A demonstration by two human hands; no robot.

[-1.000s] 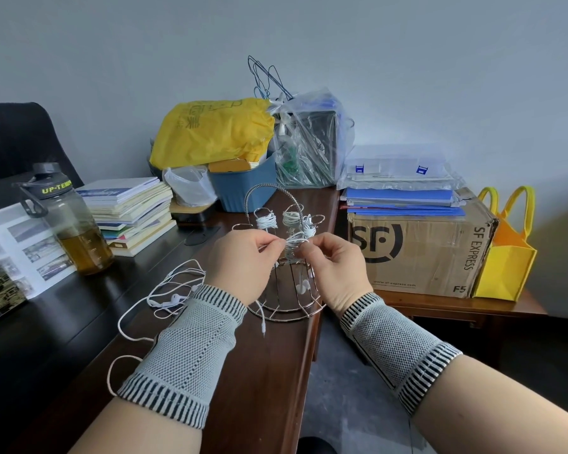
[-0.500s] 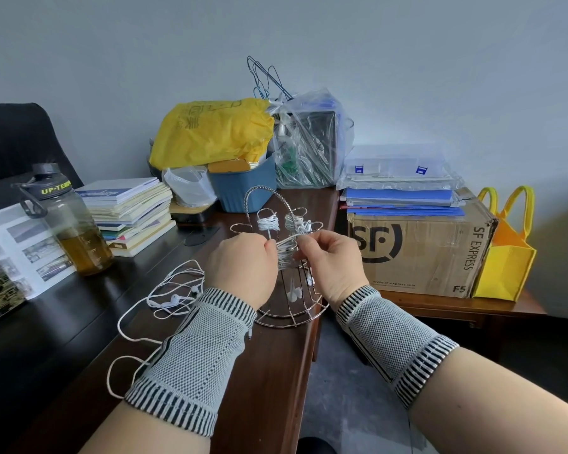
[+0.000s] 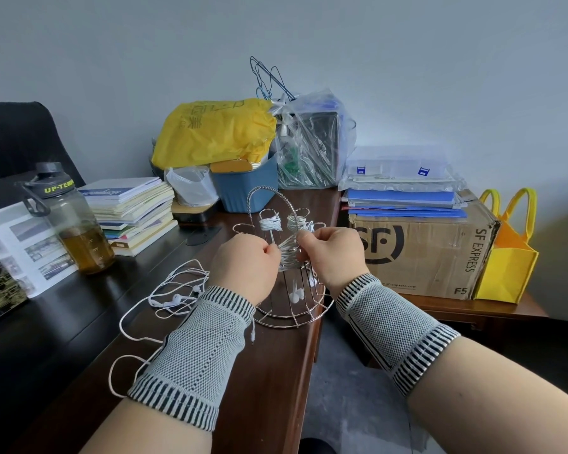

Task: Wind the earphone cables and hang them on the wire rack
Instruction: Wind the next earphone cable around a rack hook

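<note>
The left hand (image 3: 243, 270), fingers curled, pinches one end of a wound bundle of white earphone cable (image 3: 287, 255); the right hand (image 3: 333, 257) pinches the other end between thumb and fingertips, so the bundle stretches between the two hands just in front of the silver wire rack (image 3: 292, 303); a pair of white earbuds (image 3: 296, 294) dangles below the bundle inside the rack's ribs. Both wrists wear grey knitted wrist bands with black-striped cuffs (image 3: 194, 352).

The rack, a round-based frame with an arched spiral handle, stands at the right edge of the dark brown wooden table (image 3: 259, 388); two more wound white cable coils (image 3: 271, 223) hang on its upper hooks behind the hands. Left of the rack a loose, unwound white earphone set (image 3: 171, 301) sprawls across the table, its cable looping under the left forearm.

Further out: a clear water bottle with amber liquid and a dark lid (image 3: 69, 221) at the left; a stack of books (image 3: 135, 211) beside it; a blue plastic bin (image 3: 246, 186) under a yellow plastic bag (image 3: 214, 132) at the back; a brown cardboard box printed SF EXPRESS (image 3: 420, 253) on a lower stand at the right; a yellow felt tote bag (image 3: 509, 257) touching the box.
</note>
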